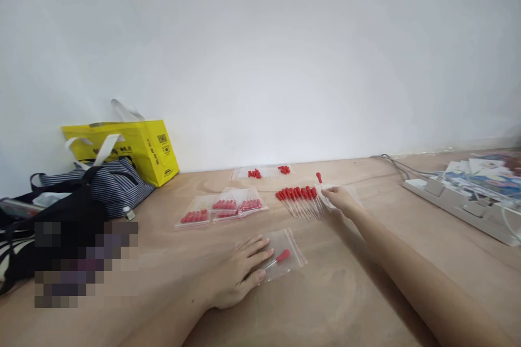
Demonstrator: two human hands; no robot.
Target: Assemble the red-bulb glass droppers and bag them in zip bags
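Note:
My left hand (pixel 240 274) lies flat with its fingers spread on a clear zip bag (pixel 291 244). Inside that bag is one dropper with a red bulb (pixel 283 255); my fingers hide part of its glass tube. Farther forward, my right hand (pixel 342 199) is closed at the fingertips around a single red-bulbed dropper (pixel 319 177), bulb up. Just left of it lies a row of loose droppers (pixel 297 193), bulbs away from me and tubes towards me. Under and behind the right hand shows a pale plastic bag (pixel 355 193).
Filled zip bags of droppers (pixel 194 217) lie overlapping at centre left. Another clear pack (pixel 268 172) with red bulbs is by the wall. At left stand a yellow bag (pixel 158 154) and a striped bag (pixel 118 187). A white power strip (pixel 459 209) and papers (pixel 488 176) occupy the right.

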